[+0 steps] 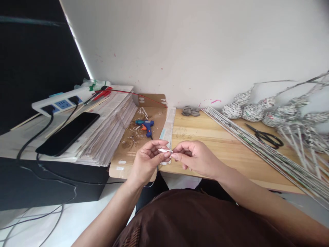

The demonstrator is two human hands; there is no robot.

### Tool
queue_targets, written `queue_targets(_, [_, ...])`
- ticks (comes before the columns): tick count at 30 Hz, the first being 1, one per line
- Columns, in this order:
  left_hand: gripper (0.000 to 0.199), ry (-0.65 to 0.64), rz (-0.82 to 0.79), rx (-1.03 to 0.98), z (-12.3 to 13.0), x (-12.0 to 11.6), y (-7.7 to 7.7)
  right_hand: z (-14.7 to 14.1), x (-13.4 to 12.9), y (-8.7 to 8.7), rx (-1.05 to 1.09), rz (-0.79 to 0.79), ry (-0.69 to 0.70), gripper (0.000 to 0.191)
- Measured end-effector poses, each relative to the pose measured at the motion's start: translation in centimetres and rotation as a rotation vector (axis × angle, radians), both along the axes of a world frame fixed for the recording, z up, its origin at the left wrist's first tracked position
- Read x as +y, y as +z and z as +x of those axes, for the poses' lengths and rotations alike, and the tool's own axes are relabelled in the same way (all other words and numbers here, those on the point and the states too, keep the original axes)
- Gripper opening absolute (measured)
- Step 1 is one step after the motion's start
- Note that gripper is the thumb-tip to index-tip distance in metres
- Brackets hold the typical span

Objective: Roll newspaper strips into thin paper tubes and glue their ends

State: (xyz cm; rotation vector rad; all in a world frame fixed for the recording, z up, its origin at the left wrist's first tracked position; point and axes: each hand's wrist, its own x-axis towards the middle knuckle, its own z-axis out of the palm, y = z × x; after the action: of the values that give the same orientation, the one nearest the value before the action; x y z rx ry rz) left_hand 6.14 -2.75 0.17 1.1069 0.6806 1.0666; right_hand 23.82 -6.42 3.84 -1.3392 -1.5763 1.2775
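Note:
Between my two hands, over the table's front edge, is a small white strip of paper (165, 150), short and narrow. My left hand (149, 159) pinches it between thumb and fingers. From the other side, the thumb and fingertips of my right hand (192, 156) close on its right end. Part of the strip is covered by the fingertips. Just beyond my left hand, a blue and teal glue gun (147, 127) lies on a piece of brown cardboard (117, 170) among white scraps.
Stacked newspapers (120, 116) at left carry a black phone (68, 133) and a power strip (63, 102) with dangling cords. Rolled paper sticks (246, 147), scissors (266, 136) and woven paper gourds (253, 112) lie on the right. A grey cloth (190, 111) rests by the wall.

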Motion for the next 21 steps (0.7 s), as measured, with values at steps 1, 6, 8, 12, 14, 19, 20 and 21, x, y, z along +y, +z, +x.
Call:
queue_targets(1, [0.033, 0.004, -0.007, 0.001, 0.00, -0.01, -0.06, -0.08, -0.07, -0.04, -0.014, 0.024, -0.007, 0.020])
queue_targets(6, [0.031, -0.014, -0.030, 0.003, 0.01, 0.00, -0.26, -0.14, -0.06, -0.27, -0.036, 0.068, -0.010, 0.019])
queue_targets(8, [0.029, -0.021, -0.037, 0.004, 0.00, 0.04, -0.31, -0.07, 0.07, -0.22, -0.004, 0.027, 0.004, 0.018])
queue_targets(12, [0.026, -0.058, -0.062, 0.018, -0.12, 0.13, -0.38, 0.06, 0.32, -0.19, 0.072, -0.037, 0.018, 0.018])
queue_targets(14, [0.025, -0.067, -0.058, 0.023, -0.18, 0.15, -0.43, 0.13, 0.45, -0.33, 0.087, -0.052, 0.029, 0.019])
queue_targets(19, [0.018, -0.031, -0.059, 0.002, -0.13, 0.18, -0.54, 0.29, 0.66, -0.70, 0.096, -0.127, 0.051, 0.026])
queue_targets(20, [0.017, -0.023, -0.068, -0.001, -0.10, 0.18, -0.54, 0.28, 0.64, -0.71, 0.094, -0.137, 0.054, 0.027])
queue_targets(21, [0.017, -0.014, -0.073, -0.004, -0.08, 0.18, -0.54, 0.24, 0.60, -0.71, 0.092, -0.141, 0.054, 0.026])
